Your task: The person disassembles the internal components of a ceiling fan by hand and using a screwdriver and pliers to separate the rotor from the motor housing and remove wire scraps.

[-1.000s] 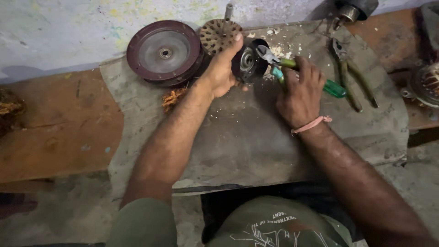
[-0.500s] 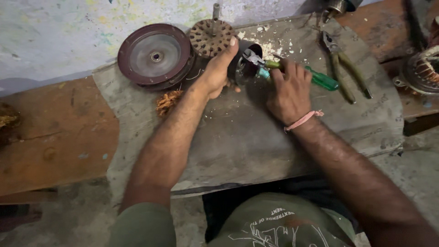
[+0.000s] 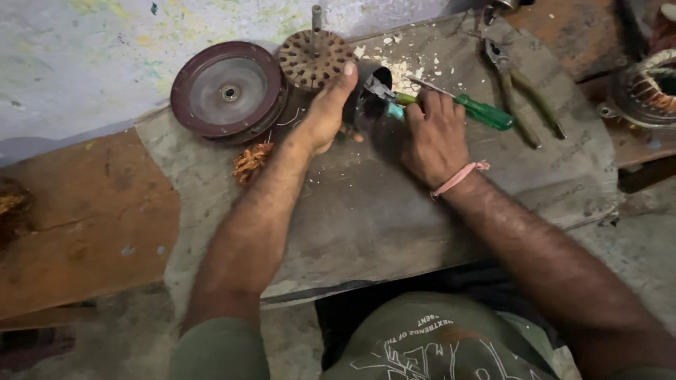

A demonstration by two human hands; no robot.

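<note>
My left hand (image 3: 327,112) grips a dark round metal motor part (image 3: 367,98) that lies on its side on a grey slab (image 3: 352,211). My right hand (image 3: 433,137) holds small pliers with light blue grips (image 3: 386,97), their jaws at the part's open face. A green-handled screwdriver (image 3: 479,109) lies under my right fingers, on the slab. A pink band circles my right wrist.
A dark red disc-shaped cover (image 3: 229,90) and a perforated round rotor with a shaft (image 3: 315,56) sit at the slab's back. Larger pliers (image 3: 521,102) lie to the right, a coil-wound stator (image 3: 651,88) far right. White crumbs (image 3: 401,67) and copper wire scraps (image 3: 251,160) are scattered.
The view has shifted slightly, so everything sits lower and more to the right in the picture. Both hands stay on the motor part and pliers in much the same grip.
</note>
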